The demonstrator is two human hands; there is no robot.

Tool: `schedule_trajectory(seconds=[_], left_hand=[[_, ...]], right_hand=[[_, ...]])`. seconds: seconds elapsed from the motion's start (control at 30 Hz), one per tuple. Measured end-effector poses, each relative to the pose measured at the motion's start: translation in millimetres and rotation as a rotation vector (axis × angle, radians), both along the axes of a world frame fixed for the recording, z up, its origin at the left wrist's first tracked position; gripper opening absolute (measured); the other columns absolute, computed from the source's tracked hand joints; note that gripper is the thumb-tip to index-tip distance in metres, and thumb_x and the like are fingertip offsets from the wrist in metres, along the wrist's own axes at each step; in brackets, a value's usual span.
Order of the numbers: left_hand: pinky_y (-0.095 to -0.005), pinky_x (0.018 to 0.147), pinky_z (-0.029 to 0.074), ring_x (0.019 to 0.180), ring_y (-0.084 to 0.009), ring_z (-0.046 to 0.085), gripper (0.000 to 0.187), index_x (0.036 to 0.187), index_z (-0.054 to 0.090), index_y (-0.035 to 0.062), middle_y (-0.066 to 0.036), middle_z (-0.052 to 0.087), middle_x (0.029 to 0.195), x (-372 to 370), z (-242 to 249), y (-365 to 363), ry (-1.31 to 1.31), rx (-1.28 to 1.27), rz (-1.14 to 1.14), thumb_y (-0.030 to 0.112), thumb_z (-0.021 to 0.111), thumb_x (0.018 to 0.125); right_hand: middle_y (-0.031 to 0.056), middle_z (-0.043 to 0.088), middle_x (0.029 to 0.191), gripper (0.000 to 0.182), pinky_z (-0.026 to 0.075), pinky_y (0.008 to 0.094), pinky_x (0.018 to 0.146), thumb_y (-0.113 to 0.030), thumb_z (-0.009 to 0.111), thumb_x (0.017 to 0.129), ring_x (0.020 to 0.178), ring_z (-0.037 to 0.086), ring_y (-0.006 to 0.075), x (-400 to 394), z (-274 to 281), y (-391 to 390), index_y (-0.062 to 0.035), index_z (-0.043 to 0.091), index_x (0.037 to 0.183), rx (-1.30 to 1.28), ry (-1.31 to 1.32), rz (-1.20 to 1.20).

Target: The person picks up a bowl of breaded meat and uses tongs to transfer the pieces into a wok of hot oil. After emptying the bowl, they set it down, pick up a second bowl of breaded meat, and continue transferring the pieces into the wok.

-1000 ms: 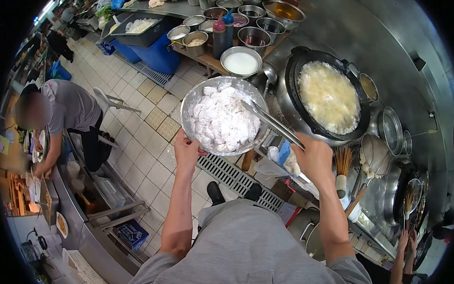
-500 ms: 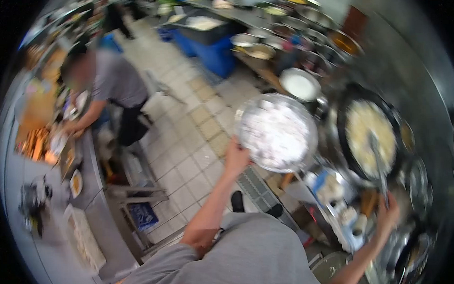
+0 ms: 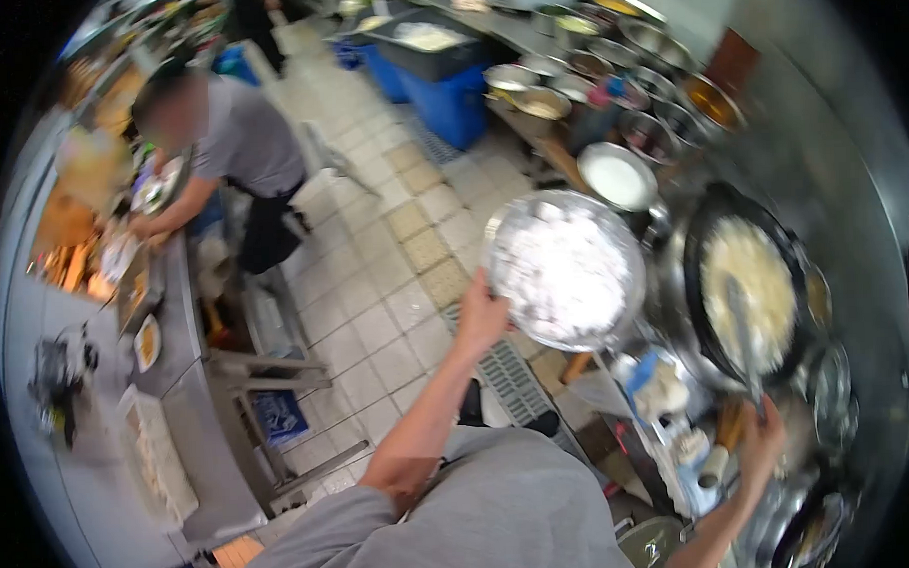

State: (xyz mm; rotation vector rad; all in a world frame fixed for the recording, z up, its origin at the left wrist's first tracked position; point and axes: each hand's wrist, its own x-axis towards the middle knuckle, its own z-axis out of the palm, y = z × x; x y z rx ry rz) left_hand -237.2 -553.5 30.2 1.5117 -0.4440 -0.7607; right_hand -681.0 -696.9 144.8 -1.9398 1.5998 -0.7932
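My left hand (image 3: 483,316) grips the rim of a round metal bowl (image 3: 631,313), thumb over the edge. White, flour-coated pieces (image 3: 564,265) fill the bowl, which is held up beside the stove. Closed around the handle of a long metal cooking utensil (image 3: 745,339) is my right hand (image 3: 765,435). The utensil's head lies among pale, bubbling food (image 3: 759,263) in a large black wok (image 3: 706,320); its exact shape is blurred.
A pan of white liquid (image 3: 617,176) stands beyond the bowl, before many metal bowls of ingredients. Blue bins (image 3: 448,109) line the aisle. A co-worker (image 3: 244,131) bends over the left counter, near a white tray (image 3: 155,460). A wooden-handled tool (image 3: 725,440) lies by my right hand.
The utensil's head has shifted left across the food in the wok. My left hand keeps its grip on the bowl. The whole view has swung slightly.
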Motion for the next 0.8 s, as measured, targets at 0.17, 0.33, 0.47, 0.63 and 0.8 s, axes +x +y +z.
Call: schedule_trajectory(seconds=[0.17,0.33,0.47,0.63,0.8], left_hand=[[-0.0295,0.048,0.056,0.060,-0.0169,0.064,0.044,0.129,0.046,-0.0015,-0.011,0.064,0.085,-2,13,-2,0.027,0.013,-0.024,-0.003,0.052,0.086],[-0.0291,0.048,0.056,0.062,-0.0162,0.065,0.046,0.132,0.046,-0.0011,-0.010,0.063,0.085,0,10,0,0.002,0.033,-0.013,-0.003,0.053,0.086],[-0.0298,0.046,0.054,0.059,-0.0164,0.064,0.046,0.133,0.045,-0.0010,-0.012,0.066,0.085,2,-2,-3,0.018,-0.019,-0.013,-0.001,0.053,0.087],[-0.0307,0.049,0.056,0.064,-0.0189,0.065,0.055,0.138,0.045,0.0051,-0.013,0.064,0.090,-3,-2,-1,-0.040,0.082,0.040,-0.002,0.054,0.083],[-0.0342,0.052,0.055,0.062,-0.0207,0.065,0.050,0.131,0.048,-0.0015,-0.015,0.065,0.086,-3,-2,2,-0.037,0.056,0.074,0.003,0.057,0.082]], right_hand=[[0.0173,0.073,0.091,0.040,0.050,0.0308,0.066,-0.015,0.073,0.085,0.071,0.065,0.0170,97,14,23,0.0040,0.065,0.120,0.022,0.164,0.164],[0.0224,0.069,0.085,0.035,0.051,0.0465,0.071,-0.023,0.070,0.084,0.078,0.067,0.0405,175,3,9,-0.0060,0.069,0.115,-0.027,0.334,0.262],[0.0220,0.070,0.091,0.036,0.051,0.0454,0.073,-0.026,0.070,0.084,0.085,0.067,0.0418,208,-12,-7,-0.0075,0.070,0.115,-0.041,0.431,0.335],[0.0225,0.070,0.087,0.032,0.052,0.0475,0.073,-0.020,0.069,0.084,0.083,0.067,0.0418,198,-16,-6,-0.0062,0.070,0.113,-0.121,0.415,0.376],[0.0210,0.071,0.090,0.036,0.051,0.0364,0.071,-0.018,0.069,0.088,0.075,0.068,0.0244,170,-25,-15,0.0005,0.067,0.119,-0.048,0.072,0.400]])
